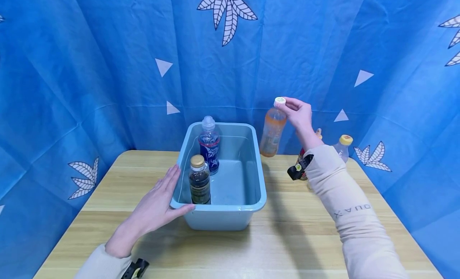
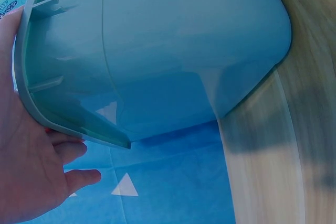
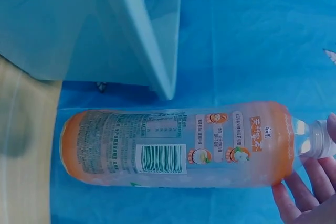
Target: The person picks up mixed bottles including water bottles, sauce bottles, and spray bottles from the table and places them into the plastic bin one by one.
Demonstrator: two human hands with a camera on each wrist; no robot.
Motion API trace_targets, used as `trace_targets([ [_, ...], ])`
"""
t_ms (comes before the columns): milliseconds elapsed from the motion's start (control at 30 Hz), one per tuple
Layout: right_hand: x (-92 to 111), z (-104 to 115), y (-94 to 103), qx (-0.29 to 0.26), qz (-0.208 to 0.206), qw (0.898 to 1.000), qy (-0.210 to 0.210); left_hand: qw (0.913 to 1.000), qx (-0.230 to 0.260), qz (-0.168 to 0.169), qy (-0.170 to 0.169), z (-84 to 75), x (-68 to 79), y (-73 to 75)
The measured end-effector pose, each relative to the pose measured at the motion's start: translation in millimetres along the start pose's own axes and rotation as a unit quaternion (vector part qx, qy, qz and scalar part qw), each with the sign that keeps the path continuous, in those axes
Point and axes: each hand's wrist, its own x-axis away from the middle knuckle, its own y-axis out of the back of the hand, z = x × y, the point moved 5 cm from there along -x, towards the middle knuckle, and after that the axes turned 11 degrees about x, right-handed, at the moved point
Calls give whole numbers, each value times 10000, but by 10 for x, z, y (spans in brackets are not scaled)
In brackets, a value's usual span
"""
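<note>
An orange bottle (image 1: 272, 135) is held just outside the right wall of a blue tub (image 1: 219, 218), its white cap (image 1: 280, 100) pinched between thumb and fingers of the right hand (image 1: 298, 113). The bottle is hung below and to the left of this hand, the nearer one; its long axis is tilted slightly from upright, with the base inclined toward the tub and apparently raised. The tub's near left corner is touched by the left hand (image 1: 154, 207), its fingers straight and thumb spread apart. Inside, a blue bottle (image 1: 209, 145) and a dark bottle (image 1: 199, 185) are stood along the left side. The pale wooden table (image 1: 143, 169) is backed by a blue curtain (image 1: 125, 51). A yellow-capped bottle (image 1: 344, 145) is partly hidden by the right sleeve (image 1: 345, 215).
</note>
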Motion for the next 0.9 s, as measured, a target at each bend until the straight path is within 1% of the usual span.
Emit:
trace_targets([
  [33,136,167,22,57,38,10000,-15,10000,-3,1,3,1,0,-1],
  [67,219,277,36,36,53,10000,4,10000,-6,2,6,3,1,-2],
  [167,334,484,68,-10,94,10000,22,10000,-13,2,18,6,1,-4],
  [300,343,603,83,139,43,9998,98,10000,-12,-3,15,6,1,0],
  [433,336,699,94,100,70,9997,207,10000,-5,-9,-1,1,2,4],
  [700,357,927,104,-116,40,9992,384,10000,-15,-24,-24,-3,-4,5],
  [900,349,1046,114,-276,62,9983,517,10000,-24,3,-16,-4,-4,2],
])
